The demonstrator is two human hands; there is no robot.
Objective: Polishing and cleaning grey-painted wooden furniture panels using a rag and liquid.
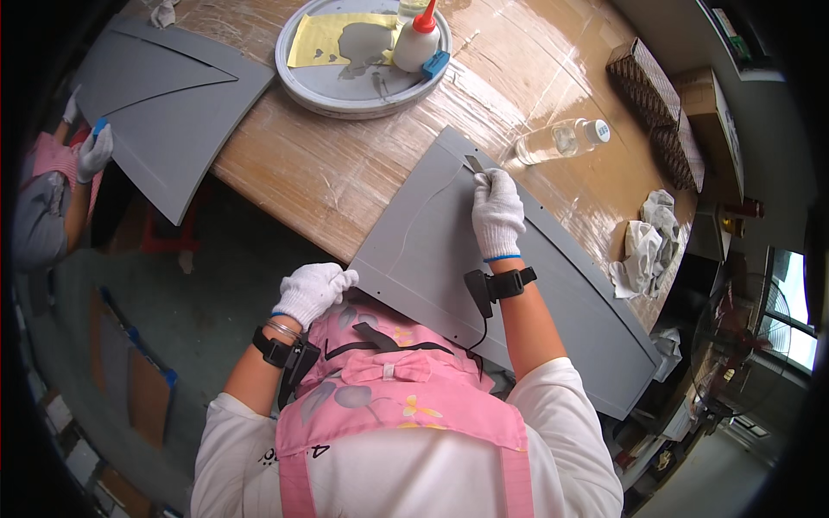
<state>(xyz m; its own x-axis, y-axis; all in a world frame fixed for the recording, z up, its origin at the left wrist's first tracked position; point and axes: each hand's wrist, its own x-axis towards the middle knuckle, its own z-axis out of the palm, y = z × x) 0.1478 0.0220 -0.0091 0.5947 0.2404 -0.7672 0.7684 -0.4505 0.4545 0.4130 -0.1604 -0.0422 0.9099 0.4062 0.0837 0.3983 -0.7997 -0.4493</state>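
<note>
A large grey panel [449, 229] lies slanted across the table in front of me, with small dark holes along its edges and a faint curved line on its face. My left hand [313, 292], in a white knit glove, is closed at the panel's near left corner, fingertips on its edge. Over the panel's far part, my gloved right hand [498, 211] grips a small flat scraper blade [474, 162], whose dark tip points up and left. The blade's rear end is hidden in the fingers.
Beyond the panel stand a clear bottle [561, 141] and a round grey lid [321, 93] bearing yellow sandpaper, a red-tipped squeeze bottle and a blue block. Crumpled cloths [643, 250] lie right. At far left, a co-worker's gloved hand [95, 155] holds something blue at another grey panel [173, 95].
</note>
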